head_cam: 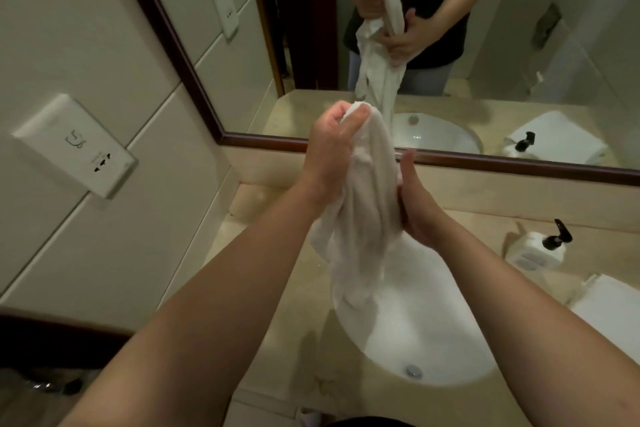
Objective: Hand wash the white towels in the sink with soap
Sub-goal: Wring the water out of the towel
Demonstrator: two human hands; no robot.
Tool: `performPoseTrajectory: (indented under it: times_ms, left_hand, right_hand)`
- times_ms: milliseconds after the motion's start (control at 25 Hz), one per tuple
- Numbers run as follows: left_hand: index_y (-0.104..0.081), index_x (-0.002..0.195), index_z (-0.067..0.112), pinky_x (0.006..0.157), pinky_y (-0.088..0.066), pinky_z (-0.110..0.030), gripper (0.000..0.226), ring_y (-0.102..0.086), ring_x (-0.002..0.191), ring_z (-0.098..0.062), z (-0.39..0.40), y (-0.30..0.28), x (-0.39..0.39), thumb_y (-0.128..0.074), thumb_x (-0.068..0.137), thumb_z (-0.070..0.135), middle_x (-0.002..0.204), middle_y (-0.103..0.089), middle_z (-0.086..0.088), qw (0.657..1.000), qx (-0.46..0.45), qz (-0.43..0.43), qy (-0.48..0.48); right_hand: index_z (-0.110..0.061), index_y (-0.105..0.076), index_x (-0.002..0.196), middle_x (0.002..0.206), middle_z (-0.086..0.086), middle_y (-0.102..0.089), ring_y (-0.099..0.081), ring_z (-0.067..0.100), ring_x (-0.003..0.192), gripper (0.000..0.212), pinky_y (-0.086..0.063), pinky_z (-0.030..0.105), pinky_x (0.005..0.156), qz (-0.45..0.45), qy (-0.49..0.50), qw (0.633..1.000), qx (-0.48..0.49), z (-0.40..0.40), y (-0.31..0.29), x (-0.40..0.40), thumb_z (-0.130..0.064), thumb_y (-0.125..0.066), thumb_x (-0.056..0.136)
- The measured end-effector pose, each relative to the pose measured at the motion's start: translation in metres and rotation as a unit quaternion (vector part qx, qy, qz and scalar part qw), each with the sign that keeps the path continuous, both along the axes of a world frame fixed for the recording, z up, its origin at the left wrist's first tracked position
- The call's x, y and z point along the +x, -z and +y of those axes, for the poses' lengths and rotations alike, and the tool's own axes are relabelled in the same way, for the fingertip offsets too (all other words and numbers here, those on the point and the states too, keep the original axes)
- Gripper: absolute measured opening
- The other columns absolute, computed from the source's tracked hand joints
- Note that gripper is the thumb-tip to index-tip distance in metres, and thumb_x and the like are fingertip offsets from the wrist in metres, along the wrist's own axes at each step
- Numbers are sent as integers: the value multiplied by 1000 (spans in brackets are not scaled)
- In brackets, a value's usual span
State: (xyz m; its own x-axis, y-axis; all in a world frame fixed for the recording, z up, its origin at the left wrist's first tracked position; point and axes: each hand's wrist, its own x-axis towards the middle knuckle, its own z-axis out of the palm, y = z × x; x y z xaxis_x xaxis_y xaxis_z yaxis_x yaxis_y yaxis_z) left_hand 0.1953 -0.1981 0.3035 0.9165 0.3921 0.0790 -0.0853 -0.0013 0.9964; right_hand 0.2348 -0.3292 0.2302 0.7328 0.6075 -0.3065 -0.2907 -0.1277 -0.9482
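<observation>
Both arms raised, left hand (329,156) and right hand (415,208) curled in grip.

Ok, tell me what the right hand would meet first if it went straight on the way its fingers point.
The right hand grips the hanging white towel, fingers pointing left across it, so the towel comes first. Beyond it, probably the left hand, though depth is unclear.
</observation>
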Motion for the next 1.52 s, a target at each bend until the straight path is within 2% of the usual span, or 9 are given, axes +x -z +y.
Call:
performPoseTrajectory:
  times_ms: [200, 360, 640, 760, 1000, 1080, 1200, 1400, 1520]
  left_hand:
    - [-56, 78, 17, 66, -47, -33, 24, -51, 74, -22, 34, -3, 7, -57, 99, 28, 75, -52, -6, 996, -88, 11, -26]
    - [-60, 81, 18, 70, -49, -36, 21, -55, 74, -20, 84, 17, 13, -58, 98, 30, 76, -58, -1, 998, -16, 48, -28]
    - [-61, 119, 20, 95, -50, -35, 26, -60, 109, -17, 111, 80, 12, -47, 104, 37, 116, -65, 2, 971, 75, 205, 94]
    - [-55, 139, 17, 110, -42, -41, 52, -53, 128, -19, 100, 102, -5, -42, 103, 52, 141, -57, -2, 953, 49, 256, 156]
    - [-57, 137, 27, 86, -50, -27, 75, -61, 114, -14, 61, 110, -44, -30, 89, 78, 127, -64, 4, 954, -54, 255, 145]
    - [-51, 141, 31, 96, -52, -37, 99, -61, 121, -18, 54, 123, -55, -43, 66, 95, 135, -62, 2, 945, -106, 231, 208]
    - [-57, 134, 20, 97, -54, -45, 108, -67, 114, -25, 47, 129, -49, -76, 48, 83, 126, -68, -7, 932, -180, 206, 237]
    - [-65, 123, 8, 85, -58, -40, 79, -71, 101, -26, 24, 120, -24, -91, 56, 38, 110, -74, -9, 944, -129, 193, 235]
    - [-68, 117, 9, 86, -57, -41, 51, -72, 100, -27, 13, 113, -17, -83, 69, 23, 107, -75, -9, 948, -157, 166, 222]
  right_hand:
    - [-40, -59, 130, 129, -6, -66, -59, 13, 123, 87, -41, 41, 108, 88, 24, 996, 2, 37, 27, -19, -91, -23, 69]
    - [-46, -47, 140, 136, -14, -59, -55, 11, 128, 93, -37, 43, 113, 72, -6, 995, -63, 44, 38, -28, -97, -29, 65]
    - [-19, -50, 142, 137, 13, -60, -55, 28, 128, 88, -33, 48, 115, 189, 67, 968, 153, 62, 21, -45, -78, -12, 89]
    - [-9, -54, 137, 132, 17, -62, -58, 31, 125, 92, -35, 49, 114, 200, 114, 953, 197, 63, 15, -46, -77, -14, 90]
    - [2, -56, 129, 124, 24, -65, -63, 34, 117, 98, -43, 49, 108, 190, 179, 942, 213, 58, 5, -41, -79, -20, 89]
    - [3, -52, 133, 127, 25, -62, -61, 34, 120, 100, -42, 47, 108, 189, 170, 938, 237, 53, 0, -40, -80, -18, 88]
    - [1, -47, 139, 134, 23, -58, -56, 34, 126, 101, -36, 47, 113, 196, 150, 930, 271, 45, -1, -39, -81, -19, 87]
    - [-16, -63, 124, 116, 3, -72, -67, 14, 111, 67, -46, 33, 103, 33, 156, 987, 24, 23, -12, -24, -64, -24, 100]
    - [-31, -67, 98, 96, -9, -71, -64, 5, 89, 51, -46, 22, 81, -81, 148, 971, -171, -2, -27, -17, -64, -29, 99]
